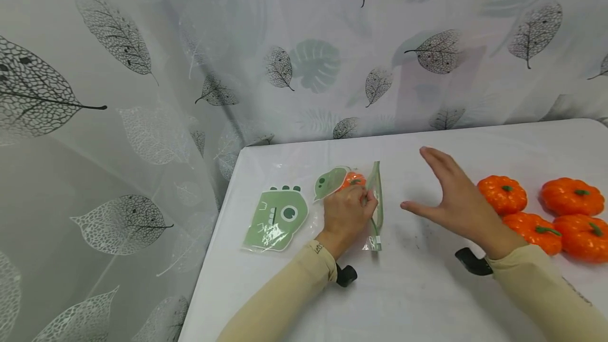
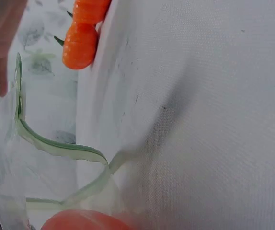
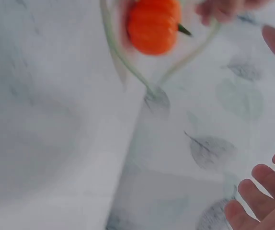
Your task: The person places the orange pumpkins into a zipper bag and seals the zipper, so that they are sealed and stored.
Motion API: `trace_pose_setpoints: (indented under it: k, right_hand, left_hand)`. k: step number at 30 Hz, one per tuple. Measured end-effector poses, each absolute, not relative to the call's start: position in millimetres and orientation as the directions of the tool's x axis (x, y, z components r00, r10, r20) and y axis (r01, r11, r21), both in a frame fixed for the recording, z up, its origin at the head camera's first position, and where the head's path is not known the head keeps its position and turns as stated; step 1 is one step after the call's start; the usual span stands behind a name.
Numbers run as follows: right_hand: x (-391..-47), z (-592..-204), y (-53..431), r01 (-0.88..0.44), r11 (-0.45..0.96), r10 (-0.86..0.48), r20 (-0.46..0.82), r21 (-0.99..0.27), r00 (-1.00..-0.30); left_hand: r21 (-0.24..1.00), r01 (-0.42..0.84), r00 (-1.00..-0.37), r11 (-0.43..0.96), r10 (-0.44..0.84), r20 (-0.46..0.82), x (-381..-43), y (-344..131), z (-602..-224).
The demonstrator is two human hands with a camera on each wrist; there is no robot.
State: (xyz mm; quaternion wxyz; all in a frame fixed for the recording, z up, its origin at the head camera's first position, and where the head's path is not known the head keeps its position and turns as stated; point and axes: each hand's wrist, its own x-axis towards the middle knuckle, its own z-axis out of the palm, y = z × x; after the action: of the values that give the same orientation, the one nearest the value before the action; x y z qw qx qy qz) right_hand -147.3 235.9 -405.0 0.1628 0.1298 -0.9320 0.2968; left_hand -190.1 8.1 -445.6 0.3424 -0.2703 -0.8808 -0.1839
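Note:
My left hand [image 1: 344, 215] pinches the upper edge of a clear zip bag [image 2: 8, 158] with a green dinosaur print. Its mouth gapes, the green zipper strip [image 2: 65, 147] spread into a loop. Inside lies an orange toy pumpkin [image 3: 154, 26] with a green stem, partly covered by the left hand in the head view. To the right of the bag, my right hand [image 1: 458, 207] hovers over the table, thumb and fingers spread wide with nothing between them. Its fingertips [image 3: 252, 191] show at the lower right of the right wrist view.
Several orange toy pumpkins [image 1: 502, 194] sit grouped at the right of the white table [image 1: 404, 294], beside the right wrist. Another green dinosaur bag [image 1: 277, 220] lies flat at the left. A leaf-patterned curtain [image 1: 313, 104] hangs behind and to the left.

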Motion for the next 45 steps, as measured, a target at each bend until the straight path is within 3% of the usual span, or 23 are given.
trace_pose_setpoints:
  k: [8, 17, 22, 45]
  right_hand:
    - [-133, -377, 271, -0.331, 0.843, -0.132, 0.434, -0.424, -0.891]
    - [-122, -369, 297, -0.191, 0.852, -0.033, 0.316, -0.487, -0.948]
    - [-118, -375, 314, -0.116, 0.86, 0.012, 0.247, -0.498, -0.969]
    - [-97, -431, 373, 0.08, 0.952, 0.099, 0.049, -0.296, -0.994]
  left_hand:
    - [0.128, 0.612, -0.602, 0.78, 0.355, 0.715, -191, 9, -447]
    - [0.126, 0.614, -0.6, 0.779, 0.358, 0.715, -192, 10, -449]
    - [0.126, 0.616, -0.604, 0.778, 0.363, 0.709, -193, 9, -450]
    - [0.158, 0.613, -0.63, 0.774, 0.358, 0.689, -191, 7, -449]
